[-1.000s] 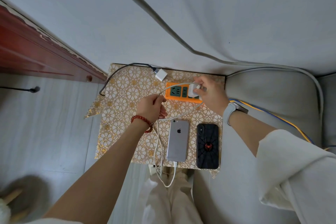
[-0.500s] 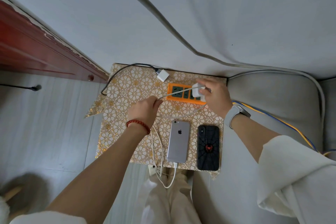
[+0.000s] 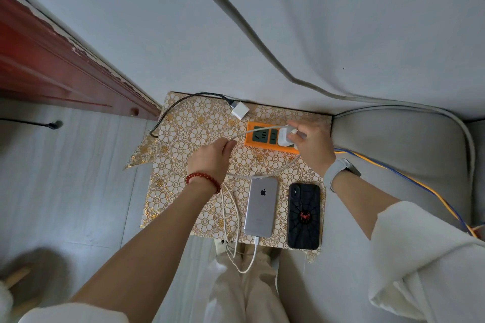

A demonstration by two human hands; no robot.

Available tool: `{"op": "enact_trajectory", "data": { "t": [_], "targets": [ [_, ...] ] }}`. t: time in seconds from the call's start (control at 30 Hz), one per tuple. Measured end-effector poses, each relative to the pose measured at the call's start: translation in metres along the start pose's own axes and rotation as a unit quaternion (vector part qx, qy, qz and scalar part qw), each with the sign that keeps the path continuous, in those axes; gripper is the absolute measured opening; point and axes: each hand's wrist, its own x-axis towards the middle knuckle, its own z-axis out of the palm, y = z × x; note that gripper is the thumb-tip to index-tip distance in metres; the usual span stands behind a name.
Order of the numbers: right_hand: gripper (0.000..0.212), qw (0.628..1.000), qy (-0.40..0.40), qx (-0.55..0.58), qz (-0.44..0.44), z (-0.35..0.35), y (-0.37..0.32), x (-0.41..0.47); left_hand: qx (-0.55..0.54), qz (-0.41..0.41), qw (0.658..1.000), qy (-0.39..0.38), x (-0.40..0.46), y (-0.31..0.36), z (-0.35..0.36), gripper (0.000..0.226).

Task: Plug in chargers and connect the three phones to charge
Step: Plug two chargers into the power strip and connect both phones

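At the lower centre of the frame, a white cable (image 3: 245, 259) loops off the near table edge and enters the bottom of the silver phone (image 3: 260, 207), which lies face down; that connection appears made. Just right of it, the black phone (image 3: 304, 215) with a spider motif shows no cable attached. A third phone is not visible.

Mid-frame, the left hand (image 3: 210, 160) has its fingers curled round the white cable, holding it clear of the patterned table (image 3: 181, 144). Further up and right, the right hand (image 3: 312, 147) pinches the white charger (image 3: 284, 137) between thumb and fingers at the right end of the orange power strip (image 3: 262, 136); whether it is fully seated cannot be determined.

At the upper centre, a second charger (image 3: 239, 110) with a black cable (image 3: 181, 105) lies unplugged beside the strip.

Assessment: one phone cabled, one charger going in; two phones and remaining chargers outstanding.
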Motion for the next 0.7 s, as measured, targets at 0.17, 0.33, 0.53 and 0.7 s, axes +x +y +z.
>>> {"op": "enact_trajectory", "data": {
  "t": [0.17, 0.33, 0.53, 0.7],
  "targets": [
    [0.041, 0.990, -0.030, -0.140, -0.010, -0.008, 0.000, 0.017, -0.020, -0.005, 1.000, -0.005, 0.016, 0.002, -0.006, 0.042],
    [0.039, 0.979, -0.057, -0.193, 0.020, -0.003, -0.006, 0.018, -0.046, -0.032, 0.998, 0.002, 0.014, 0.000, -0.006, 0.044],
    [0.039, 0.971, -0.066, -0.226, 0.045, 0.001, -0.002, 0.013, -0.077, -0.051, 0.995, -0.034, 0.010, -0.007, 0.001, 0.038],
    [0.037, 0.970, -0.039, -0.237, 0.036, 0.001, -0.011, 0.008, -0.133, -0.083, 0.986, -0.060, -0.019, -0.032, 0.011, 0.023]
  ]
}}
